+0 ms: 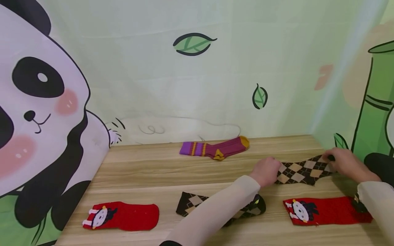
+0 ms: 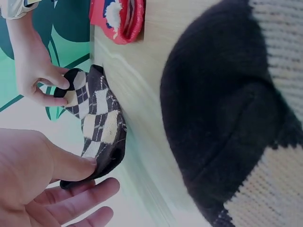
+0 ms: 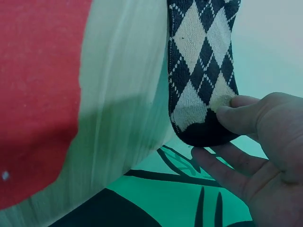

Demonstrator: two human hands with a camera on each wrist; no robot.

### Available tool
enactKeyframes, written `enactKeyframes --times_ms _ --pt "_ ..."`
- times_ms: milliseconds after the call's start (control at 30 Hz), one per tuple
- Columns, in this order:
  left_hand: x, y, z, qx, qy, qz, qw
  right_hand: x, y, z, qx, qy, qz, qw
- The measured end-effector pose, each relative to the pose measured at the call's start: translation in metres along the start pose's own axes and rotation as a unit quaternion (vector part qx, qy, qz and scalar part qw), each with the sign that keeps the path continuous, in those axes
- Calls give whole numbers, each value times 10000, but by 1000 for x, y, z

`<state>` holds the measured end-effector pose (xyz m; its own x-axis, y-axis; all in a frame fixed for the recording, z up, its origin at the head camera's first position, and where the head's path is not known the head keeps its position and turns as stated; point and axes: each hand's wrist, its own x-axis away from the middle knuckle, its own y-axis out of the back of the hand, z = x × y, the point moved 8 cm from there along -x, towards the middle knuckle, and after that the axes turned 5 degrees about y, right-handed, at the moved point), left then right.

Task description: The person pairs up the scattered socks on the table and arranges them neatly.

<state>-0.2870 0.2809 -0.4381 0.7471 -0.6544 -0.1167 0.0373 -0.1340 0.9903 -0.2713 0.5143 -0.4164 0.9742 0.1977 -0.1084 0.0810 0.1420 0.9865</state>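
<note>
A black and tan argyle sock (image 1: pixel 297 172) is stretched between both hands above the right side of the table. My left hand (image 1: pixel 267 172) pinches its dark cuff end between thumb and fingers, as the left wrist view shows. At the other end my right hand (image 1: pixel 347 164) pinches the black toe (image 3: pixel 208 132). Under my left forearm lies a second argyle sock (image 1: pixel 192 201), its middle hidden by the sleeve. A red sock (image 1: pixel 332 211) with a white cartoon figure lies below my right hand, its right end partly covered by the sleeve.
Another red sock (image 1: pixel 135 216) with the same figure lies at the front left of the wooden table (image 1: pixel 138 174). At the back is a purple and maroon sock (image 1: pixel 227 147) with mustard toe and heel. A panda-printed cloth backdrop (image 1: pixel 147 75) rises behind the table.
</note>
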Motion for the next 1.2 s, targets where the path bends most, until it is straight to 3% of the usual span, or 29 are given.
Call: enactKeyframes --times_ms 300,600,1033,1200 --pt "3 8 5 103 -169 -162 9997 3 12 9 141 247 -369 9989" --pt "7 18 6 216 -225 -320 9990 4 17 10 270 -190 -196 9993" --pt "15 35 4 348 -419 -535 9971 13 31 29 485 410 -992 9930" --pt "18 39 5 365 -494 -573 9965 14 35 31 522 434 -1110 9915"
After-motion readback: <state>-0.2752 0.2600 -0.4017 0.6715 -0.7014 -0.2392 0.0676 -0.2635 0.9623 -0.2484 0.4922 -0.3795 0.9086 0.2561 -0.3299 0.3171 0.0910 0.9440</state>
